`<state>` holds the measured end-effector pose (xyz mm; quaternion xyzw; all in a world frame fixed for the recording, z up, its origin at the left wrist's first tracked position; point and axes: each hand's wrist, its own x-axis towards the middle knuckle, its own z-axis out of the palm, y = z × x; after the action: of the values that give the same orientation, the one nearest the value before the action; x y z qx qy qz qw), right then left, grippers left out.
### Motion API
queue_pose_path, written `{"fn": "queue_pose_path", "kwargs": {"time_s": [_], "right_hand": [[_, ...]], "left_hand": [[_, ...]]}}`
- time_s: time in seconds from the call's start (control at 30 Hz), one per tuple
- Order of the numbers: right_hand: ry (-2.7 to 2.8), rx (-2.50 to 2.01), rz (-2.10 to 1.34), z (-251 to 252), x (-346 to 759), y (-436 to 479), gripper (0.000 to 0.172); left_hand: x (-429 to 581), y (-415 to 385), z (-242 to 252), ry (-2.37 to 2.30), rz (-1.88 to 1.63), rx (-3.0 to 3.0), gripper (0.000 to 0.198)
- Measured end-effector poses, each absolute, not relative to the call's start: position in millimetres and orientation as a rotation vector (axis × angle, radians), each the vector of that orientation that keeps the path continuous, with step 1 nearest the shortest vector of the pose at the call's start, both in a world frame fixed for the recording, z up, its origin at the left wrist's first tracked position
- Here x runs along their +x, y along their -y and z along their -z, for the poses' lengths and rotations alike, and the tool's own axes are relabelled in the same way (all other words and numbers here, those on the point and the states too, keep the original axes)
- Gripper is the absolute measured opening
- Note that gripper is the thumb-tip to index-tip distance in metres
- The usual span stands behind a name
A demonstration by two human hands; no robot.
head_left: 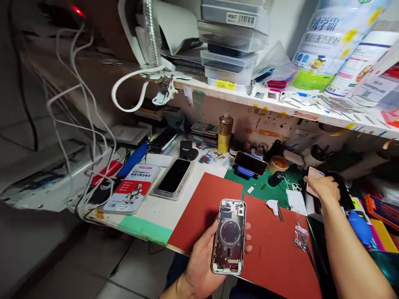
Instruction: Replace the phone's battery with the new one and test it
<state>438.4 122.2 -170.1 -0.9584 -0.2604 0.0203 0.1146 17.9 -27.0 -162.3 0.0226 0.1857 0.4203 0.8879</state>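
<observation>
Flat red mat (274, 249) beneath left hand (199, 257) around glossy, round-cornered phone shell (230, 236)

Red mat (268, 257) open, shelf (280, 108) overhead, cables (90, 178) left

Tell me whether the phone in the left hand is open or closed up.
Open: the phone in the left hand has no screen; its inner frame and round coil show.
</observation>
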Motion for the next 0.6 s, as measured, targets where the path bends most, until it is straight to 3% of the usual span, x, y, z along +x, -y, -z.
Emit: {"fn": "queue_pose_path", "kwargs": {"time_s": [0.13,0.4,0.47,0.6], "right_hand": [[0.698,-2.828,-0.147,171.8,436.4,-119.2,0.097],[0.737,-2.75,-0.095,151.8,417.6,-107.6,0.107],[0.816,-2.689,-0.034,145.5,399.7,-82.3,0.1],[1.065,-2.4,-0.05,157.1,318.3,10.1,0.058]], "left_hand": [[16.4,26.2,164.4,-0.304,-0.859,0.07,0.057],[18.0,24.5,161.8,-0.282,-0.841,0.107,0.06],[18.0,24.5,162.2,-0.286,-0.851,0.109,0.06],[17.5,25.0,165.1,-0.289,-0.87,0.094,0.058]]}}
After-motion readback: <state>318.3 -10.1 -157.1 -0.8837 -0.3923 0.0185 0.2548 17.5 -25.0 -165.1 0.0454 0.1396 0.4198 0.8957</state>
